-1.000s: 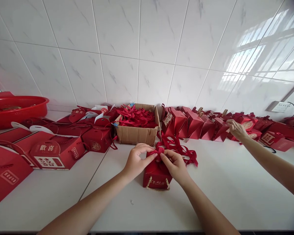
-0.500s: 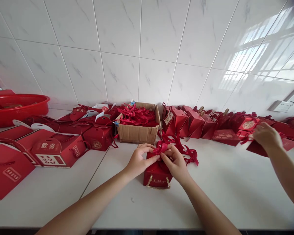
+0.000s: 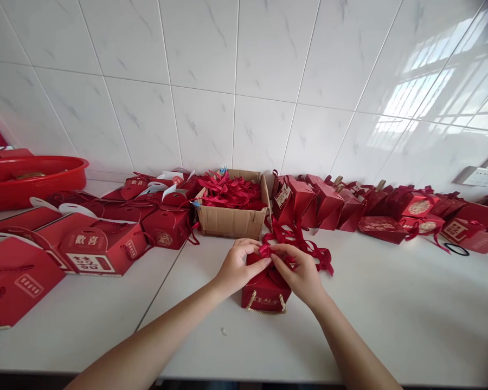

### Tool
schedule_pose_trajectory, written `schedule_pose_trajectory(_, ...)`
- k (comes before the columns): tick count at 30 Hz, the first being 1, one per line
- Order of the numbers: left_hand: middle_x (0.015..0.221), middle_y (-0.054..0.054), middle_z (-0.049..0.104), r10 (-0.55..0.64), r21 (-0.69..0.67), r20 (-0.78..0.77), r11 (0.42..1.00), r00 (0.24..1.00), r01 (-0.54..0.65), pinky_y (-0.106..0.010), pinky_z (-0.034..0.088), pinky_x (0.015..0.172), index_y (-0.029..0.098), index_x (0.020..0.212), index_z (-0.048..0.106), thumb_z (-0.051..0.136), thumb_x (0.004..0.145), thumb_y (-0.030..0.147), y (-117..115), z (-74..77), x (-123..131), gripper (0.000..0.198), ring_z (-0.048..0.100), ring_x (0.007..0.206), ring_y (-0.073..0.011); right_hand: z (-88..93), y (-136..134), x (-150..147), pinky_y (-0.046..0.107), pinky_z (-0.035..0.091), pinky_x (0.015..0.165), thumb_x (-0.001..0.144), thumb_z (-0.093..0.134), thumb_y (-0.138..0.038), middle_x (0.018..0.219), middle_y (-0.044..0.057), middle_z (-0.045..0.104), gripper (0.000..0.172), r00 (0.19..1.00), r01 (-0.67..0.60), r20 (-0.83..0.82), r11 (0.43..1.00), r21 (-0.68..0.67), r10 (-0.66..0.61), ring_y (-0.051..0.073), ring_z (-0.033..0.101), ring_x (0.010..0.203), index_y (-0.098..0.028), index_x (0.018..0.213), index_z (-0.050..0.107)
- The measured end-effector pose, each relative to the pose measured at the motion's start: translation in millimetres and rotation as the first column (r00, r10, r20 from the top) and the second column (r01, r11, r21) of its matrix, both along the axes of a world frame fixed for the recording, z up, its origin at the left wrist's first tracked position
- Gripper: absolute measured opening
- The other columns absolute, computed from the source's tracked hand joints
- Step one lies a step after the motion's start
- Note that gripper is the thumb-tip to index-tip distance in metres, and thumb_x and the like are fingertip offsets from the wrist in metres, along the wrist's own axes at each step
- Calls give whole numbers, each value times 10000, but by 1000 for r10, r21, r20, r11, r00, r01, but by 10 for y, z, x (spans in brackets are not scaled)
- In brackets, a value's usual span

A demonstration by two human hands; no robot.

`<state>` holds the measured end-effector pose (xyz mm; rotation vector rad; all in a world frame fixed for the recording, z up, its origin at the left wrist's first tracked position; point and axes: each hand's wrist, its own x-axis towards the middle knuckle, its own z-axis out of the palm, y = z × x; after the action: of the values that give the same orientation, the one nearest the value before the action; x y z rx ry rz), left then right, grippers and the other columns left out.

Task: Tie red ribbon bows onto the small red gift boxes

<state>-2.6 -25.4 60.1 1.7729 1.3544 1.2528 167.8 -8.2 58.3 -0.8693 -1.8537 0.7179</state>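
A small red gift box point(image 3: 264, 295) with a gold cord along its front stands on the white table before me. Over its top, my left hand point(image 3: 242, 269) pinches a shiny red ribbon point(image 3: 265, 249) between thumb and fingers. From the other side my right hand point(image 3: 299, 269) grips the same ribbon, thumbs nearly meeting. The ribbon's knot or loop is partly hidden by my fingers. Loose red ribbons point(image 3: 323, 259) trail on the table behind my right hand.
Behind the gift box stands a cardboard box point(image 3: 231, 221) full of red ribbons. Red boxes point(image 3: 101, 246) crowd the left, near a red plastic basin point(image 3: 71, 176). More red boxes point(image 3: 327, 203) line the wall at right. A dark ring point(image 3: 456, 249) lies at far right.
My fingers have drawn closer together over the ribbon, whose loop shows less. Another person's arm at the right has gone out of view. The whole view has shifted slightly.
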Motion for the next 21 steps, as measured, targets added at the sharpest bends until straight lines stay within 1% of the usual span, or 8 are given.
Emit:
schedule_pose_trajectory(3,1023,-53,656,-1,29,-21,1000,1000,1,-378,405,990,211,839,710,674,750,356,3,4,-3,174,538,1086,-226,40,-14,35,350,494,816,877,552,-331,986,65,703,211,997,-5,72,1000,16,4,210,638,912,-224,986,697)
schedule_pose_trajectory(5,995,-55,661,-8,67,-31,998,999,10,-371,419,973,205,828,704,677,754,357,9,4,-13,171,542,1066,-219,51,-15,57,349,489,797,870,575,-376,985,67,696,240,993,-21,119,1000,12,19,212,628,909,-234,1018,699)
schedule_pose_trajectory(7,941,-58,664,-28,99,-36,995,999,32,-354,445,933,195,805,697,684,751,347,18,1,-24,161,556,1020,-208,49,-9,73,344,486,772,835,626,-414,982,71,685,287,987,-43,154,999,2,42,214,617,899,-235,1047,696)
schedule_pose_trajectory(10,861,-54,655,-46,125,-37,991,998,50,-322,476,864,186,764,682,692,745,331,30,-5,-34,146,580,926,-186,30,8,85,354,480,802,780,693,-421,992,69,668,322,983,-64,171,998,-12,65,213,603,907,-238,1044,704)
schedule_pose_trajectory(13,836,-52,645,-44,130,-45,990,998,50,-310,484,845,183,739,674,696,741,333,34,-6,-46,152,591,893,-177,5,20,78,357,478,803,791,686,-392,943,61,660,260,986,-57,154,997,-43,63,199,599,864,-242,999,725)
schedule_pose_trajectory(17,902,-70,649,-80,113,-89,990,993,90,-319,472,892,180,793,688,667,763,332,36,8,-94,156,594,944,-182,-30,33,62,348,484,768,817,652,-358,891,60,638,191,994,-47,98,997,-65,53,185,591,822,-240,936,744)
schedule_pose_trajectory(19,925,-72,656,-109,126,-126,984,986,125,-326,459,914,179,821,681,659,765,302,39,18,-125,137,586,973,-184,-46,38,58,371,480,814,811,655,-356,931,68,633,172,997,-24,73,998,-58,28,201,587,878,-244,899,752)
schedule_pose_trajectory(21,916,-60,665,-108,150,-169,980,980,134,-338,440,928,185,811,668,647,768,272,40,28,-148,99,579,979,-185,-56,38,55,406,456,897,796,667,-368,1033,74,621,158,998,8,65,998,-69,-4,232,562,1001,-256,861,757)
